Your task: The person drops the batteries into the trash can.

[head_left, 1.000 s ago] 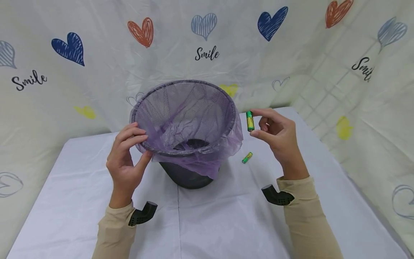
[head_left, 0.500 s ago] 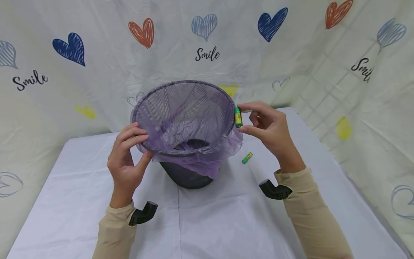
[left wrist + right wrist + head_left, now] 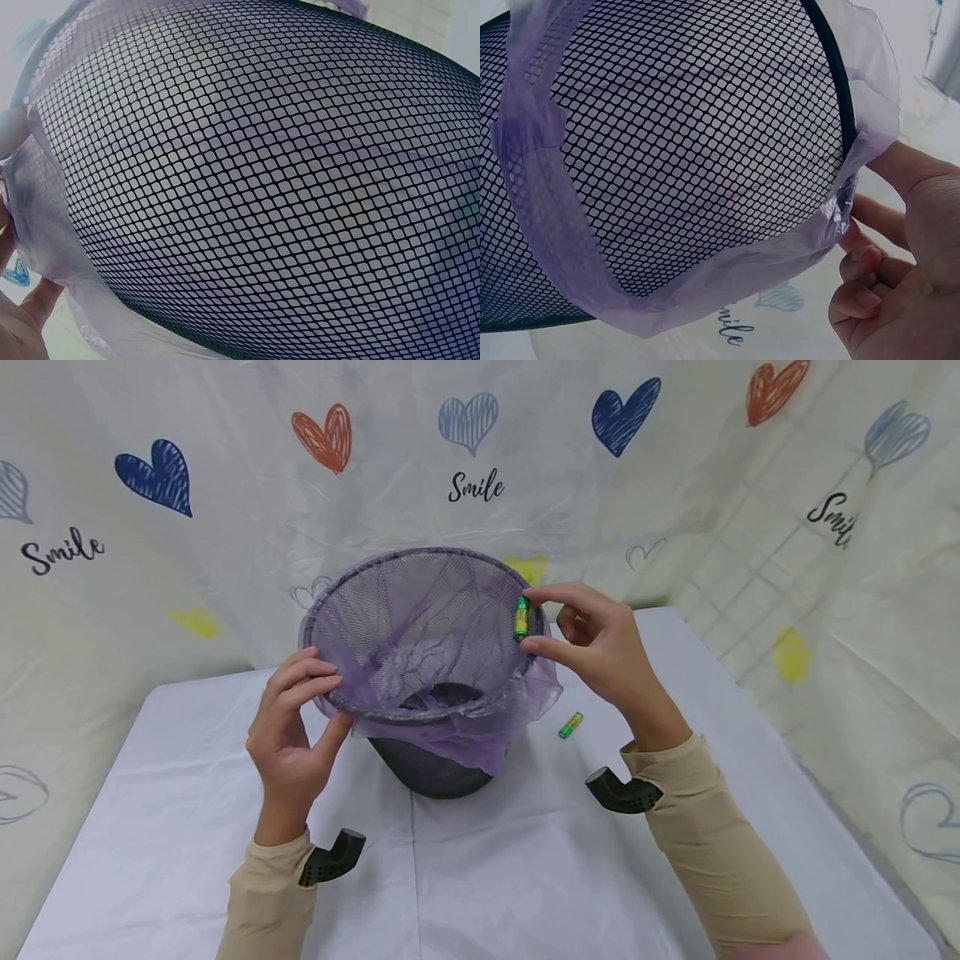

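A dark mesh wastebasket [image 3: 431, 768] lined with a thin purple bag [image 3: 465, 739] stands tilted, its mouth facing me. My left hand [image 3: 292, 739] grips its rim at the left, fingers over the edge and thumb below; in the left wrist view the mesh [image 3: 247, 172] fills most of the picture. Between thumb and forefinger my right hand [image 3: 600, 643] pinches a green and yellow battery [image 3: 522, 618] at the right side of the rim. In the right wrist view the rim and bag hide that battery. A second battery [image 3: 571, 725] lies on the table right of the basket.
A white cloth covers the table [image 3: 480, 877]. Behind it hangs a pale curtain [image 3: 390, 468] printed with hearts and "Smile". Each sleeve carries a black wrist-worn device, one on the left [image 3: 332, 857] and one on the right [image 3: 624, 791].
My right hand has moved left with the battery, from beside the basket to the right part of its rim. The left hand, basket and second battery stay in place.
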Demonstrator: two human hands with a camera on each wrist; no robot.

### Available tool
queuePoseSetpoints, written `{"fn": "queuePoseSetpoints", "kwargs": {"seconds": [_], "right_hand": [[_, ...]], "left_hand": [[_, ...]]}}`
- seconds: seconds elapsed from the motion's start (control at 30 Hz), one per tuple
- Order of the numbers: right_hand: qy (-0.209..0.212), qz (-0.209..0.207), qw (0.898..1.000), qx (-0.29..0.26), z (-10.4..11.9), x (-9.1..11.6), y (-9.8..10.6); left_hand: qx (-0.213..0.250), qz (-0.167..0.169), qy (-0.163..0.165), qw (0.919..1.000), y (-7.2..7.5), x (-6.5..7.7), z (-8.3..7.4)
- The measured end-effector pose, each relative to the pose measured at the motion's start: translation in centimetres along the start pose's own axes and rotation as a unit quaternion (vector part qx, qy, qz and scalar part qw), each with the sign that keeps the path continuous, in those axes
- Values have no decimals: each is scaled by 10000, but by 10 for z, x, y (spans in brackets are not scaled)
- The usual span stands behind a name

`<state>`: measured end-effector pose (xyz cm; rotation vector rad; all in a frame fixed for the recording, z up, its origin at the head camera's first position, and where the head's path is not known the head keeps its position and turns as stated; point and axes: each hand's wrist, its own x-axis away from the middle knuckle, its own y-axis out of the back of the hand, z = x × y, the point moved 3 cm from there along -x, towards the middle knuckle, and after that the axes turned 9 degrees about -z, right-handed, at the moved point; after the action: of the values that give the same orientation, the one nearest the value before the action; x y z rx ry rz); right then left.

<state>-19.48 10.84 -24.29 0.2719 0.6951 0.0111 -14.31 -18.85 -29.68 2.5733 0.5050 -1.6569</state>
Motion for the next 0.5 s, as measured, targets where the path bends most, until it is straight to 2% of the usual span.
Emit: {"fn": "queuePoseSetpoints", "kwargs": {"seconds": [0.13, 0.3, 0.5], "right_hand": [[60, 23, 9999, 95, 1, -1, -3], [76, 88, 9999, -44, 1, -1, -4], [169, -71, 9997, -191, 0, 0, -4]], "left_hand": [[-14, 9, 20, 10000, 1, 1, 2], [-11, -24, 5, 10000, 0, 1, -1], [15, -52, -5, 10000, -2, -1, -2]]}}
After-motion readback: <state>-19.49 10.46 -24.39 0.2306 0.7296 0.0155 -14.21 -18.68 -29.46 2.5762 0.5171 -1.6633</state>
